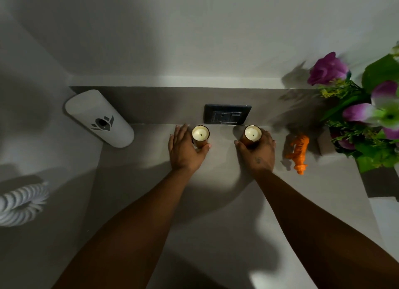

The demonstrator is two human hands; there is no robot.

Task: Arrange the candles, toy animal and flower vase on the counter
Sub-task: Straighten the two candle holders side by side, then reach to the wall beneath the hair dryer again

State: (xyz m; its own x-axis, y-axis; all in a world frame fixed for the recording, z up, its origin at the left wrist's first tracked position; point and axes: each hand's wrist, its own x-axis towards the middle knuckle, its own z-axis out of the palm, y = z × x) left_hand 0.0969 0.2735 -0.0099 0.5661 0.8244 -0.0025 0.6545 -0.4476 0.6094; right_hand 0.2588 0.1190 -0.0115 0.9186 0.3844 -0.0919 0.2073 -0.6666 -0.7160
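Observation:
Two small amber glass candles with white wax stand upright near the back of the grey counter [216,202], just below a wall socket. My left hand [185,150] wraps around the left candle [200,134]. My right hand [259,152] grips the right candle [252,133]. Both candles appear to rest on the counter. An orange toy tiger [299,154] stands to the right of my right hand, apart from it. The flower vase [367,116], full of purple flowers and green leaves, sits at the far right; the flowers hide most of the vase itself.
A dark wall socket [227,114] sits behind the candles. A white air-freshener dispenser [99,118] hangs on the left wall. A white ribbed object [21,202] is at the far left. The counter's right edge [371,198] drops off below the flowers.

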